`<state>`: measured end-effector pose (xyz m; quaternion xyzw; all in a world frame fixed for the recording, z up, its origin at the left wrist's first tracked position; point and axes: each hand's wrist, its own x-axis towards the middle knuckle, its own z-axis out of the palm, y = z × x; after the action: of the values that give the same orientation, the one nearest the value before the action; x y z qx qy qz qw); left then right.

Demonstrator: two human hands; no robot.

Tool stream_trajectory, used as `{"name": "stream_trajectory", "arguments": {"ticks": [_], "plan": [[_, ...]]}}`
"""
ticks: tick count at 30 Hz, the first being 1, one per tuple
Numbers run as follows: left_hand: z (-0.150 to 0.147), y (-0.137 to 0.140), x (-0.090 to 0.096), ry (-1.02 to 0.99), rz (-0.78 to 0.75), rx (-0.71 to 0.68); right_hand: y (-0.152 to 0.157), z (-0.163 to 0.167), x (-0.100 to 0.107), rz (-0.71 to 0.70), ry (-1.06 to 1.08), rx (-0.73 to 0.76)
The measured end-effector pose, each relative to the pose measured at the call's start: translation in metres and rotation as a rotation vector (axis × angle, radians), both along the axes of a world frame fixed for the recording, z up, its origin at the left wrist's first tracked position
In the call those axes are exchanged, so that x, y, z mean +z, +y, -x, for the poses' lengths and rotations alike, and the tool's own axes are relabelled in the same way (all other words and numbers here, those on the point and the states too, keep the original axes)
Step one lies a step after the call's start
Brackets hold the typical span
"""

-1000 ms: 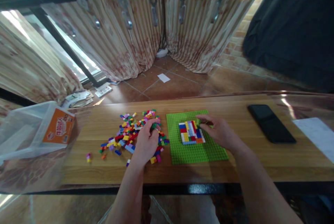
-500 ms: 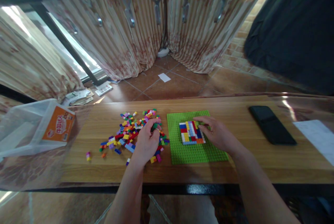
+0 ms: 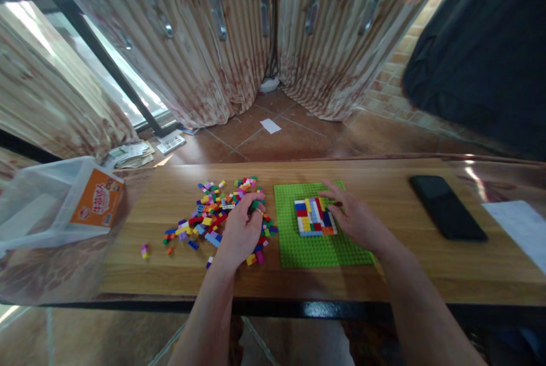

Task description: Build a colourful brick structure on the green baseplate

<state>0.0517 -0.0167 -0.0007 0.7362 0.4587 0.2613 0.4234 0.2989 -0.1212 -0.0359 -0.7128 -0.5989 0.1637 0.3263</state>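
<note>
Head view: the right hand stands at the far right corner of the multicoloured brick assembly, which lies on the green baseplate, its thumb and fingers parted with no brick visible between them. The left hand curls over the loose brick pile beside the baseplate; whether its fingers pinch a green brick or merely frame it cannot be told. The step in hand appears to be brick-by-brick building, and the next move would call for a firm pinch and studs aligned before pressing.
</note>
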Motion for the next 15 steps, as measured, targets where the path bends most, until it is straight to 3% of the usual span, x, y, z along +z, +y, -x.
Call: {"name": "stream_trajectory", "arguments": {"ticks": [15], "plan": [[-0.0004, -0.0011, 0.0027, -0.041, -0.006, 0.007, 0.0042, -0.0016, -0.0090, -0.086, 0.235, -0.069]]}}
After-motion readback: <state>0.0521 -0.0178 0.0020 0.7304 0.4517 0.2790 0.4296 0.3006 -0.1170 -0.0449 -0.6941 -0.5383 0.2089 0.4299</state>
